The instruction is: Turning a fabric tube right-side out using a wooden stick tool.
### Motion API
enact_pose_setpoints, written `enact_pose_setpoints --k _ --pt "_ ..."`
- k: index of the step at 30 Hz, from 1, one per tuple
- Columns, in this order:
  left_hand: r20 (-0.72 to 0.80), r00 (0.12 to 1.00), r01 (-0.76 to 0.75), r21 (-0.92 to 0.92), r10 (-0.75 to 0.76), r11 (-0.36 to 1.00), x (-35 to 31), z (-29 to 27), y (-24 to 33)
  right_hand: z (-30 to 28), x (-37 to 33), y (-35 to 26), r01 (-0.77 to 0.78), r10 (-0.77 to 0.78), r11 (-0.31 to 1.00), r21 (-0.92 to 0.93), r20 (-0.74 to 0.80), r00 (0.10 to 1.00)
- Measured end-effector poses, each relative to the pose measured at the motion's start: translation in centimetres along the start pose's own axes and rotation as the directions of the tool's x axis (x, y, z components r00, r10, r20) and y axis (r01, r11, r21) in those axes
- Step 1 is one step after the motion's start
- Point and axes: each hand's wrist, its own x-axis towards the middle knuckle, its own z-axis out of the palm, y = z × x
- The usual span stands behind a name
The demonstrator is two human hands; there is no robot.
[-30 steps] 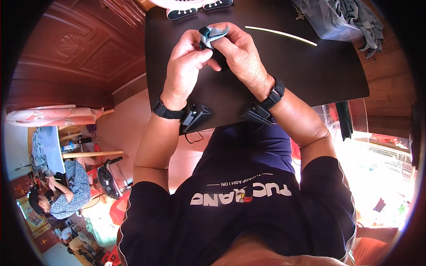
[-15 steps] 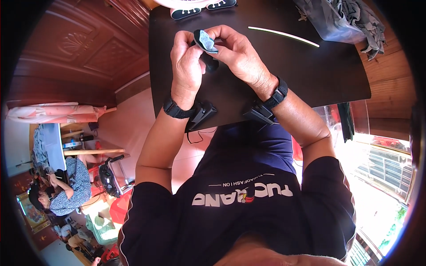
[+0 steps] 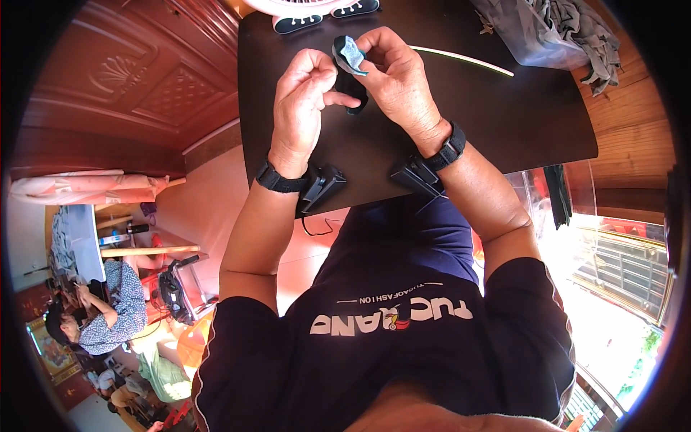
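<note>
Above the table, my right hand (image 3: pixel 399 79) pinches a small black cloth piece (image 3: pixel 338 49) by its right side. Its pale blue, crinkled inner face (image 3: pixel 351 55) shows at the top, and a dark part hangs below it between my hands. Close to the left side of the piece is my left hand (image 3: pixel 299 97), its fingers curled together. One of its digits stretches across to the dark hanging part. What those curled fingers hold, if anything, cannot be made out. Each wrist wears a black strap with a black device.
A thin white strip (image 3: pixel 464 60) lies on the dark table (image 3: pixel 461 129). Far right stands a clear plastic bin (image 3: pixel 536 43) of grey cloth scraps. A pink-and-white object with shoe-shaped feet (image 3: pixel 299 24) sits at the far edge. Another person (image 3: pixel 115 309) sits far left.
The cloth piece has moved right and slightly away with my right hand. My left hand's fingers have shifted off its upper edge, and the hands are a little farther apart.
</note>
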Motion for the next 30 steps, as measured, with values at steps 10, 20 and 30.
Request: enact_pose_setpoints --k 10,20,30 --pt "-0.066 0.998 -0.007 0.051 0.011 0.999 -0.2 0.6 0.3 0.4 -0.4 -1.4 0.134 -0.131 0.981 -0.139 0.028 0.991" --pt "0.062 0.97 -0.242 0.196 0.234 0.95 -0.9 2.0 0.6 0.4 -0.9 -2.7 0.338 -0.366 0.897 -0.286 -0.049 0.929" --pt "0.1 0.861 -0.492 0.409 0.498 0.768 -1.2 1.4 0.4 0.5 -1.1 -3.7 0.536 -0.542 0.809 -0.24 0.048 0.839"
